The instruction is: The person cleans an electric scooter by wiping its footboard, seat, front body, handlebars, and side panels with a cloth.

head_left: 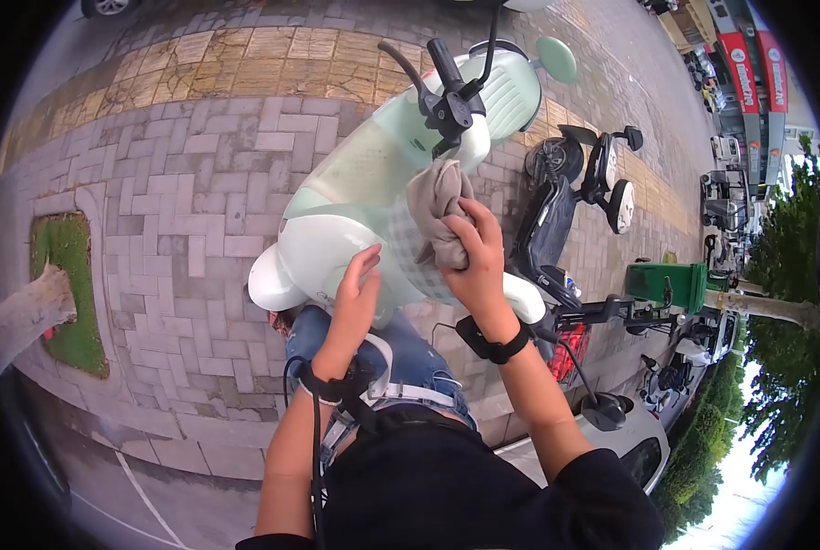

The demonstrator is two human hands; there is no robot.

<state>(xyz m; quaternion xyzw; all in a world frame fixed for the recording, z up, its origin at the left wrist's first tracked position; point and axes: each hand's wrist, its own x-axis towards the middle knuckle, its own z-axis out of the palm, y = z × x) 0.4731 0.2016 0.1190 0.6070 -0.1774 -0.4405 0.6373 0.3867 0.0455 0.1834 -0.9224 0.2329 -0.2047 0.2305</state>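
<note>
A pale green and white scooter (332,243) stands in front of me, its black handlebar grip (444,66) pointing away and a round green mirror (556,60) beyond it. My right hand (476,261) is closed on a crumpled grey-beige cloth (439,215), held over the checkered part of the scooter near the handlebar. My left hand (359,291) is over the scooter's white rounded panel, its fingers extended and apart, holding nothing. Whether its fingertips touch the panel is hard to tell.
Right of the scooter stands a black and white scooter (547,215). Farther right are a green bin (666,282), a red basket (567,353) and a white car (625,445). A tree trunk (34,307) rises from a grass patch (80,321) at the left.
</note>
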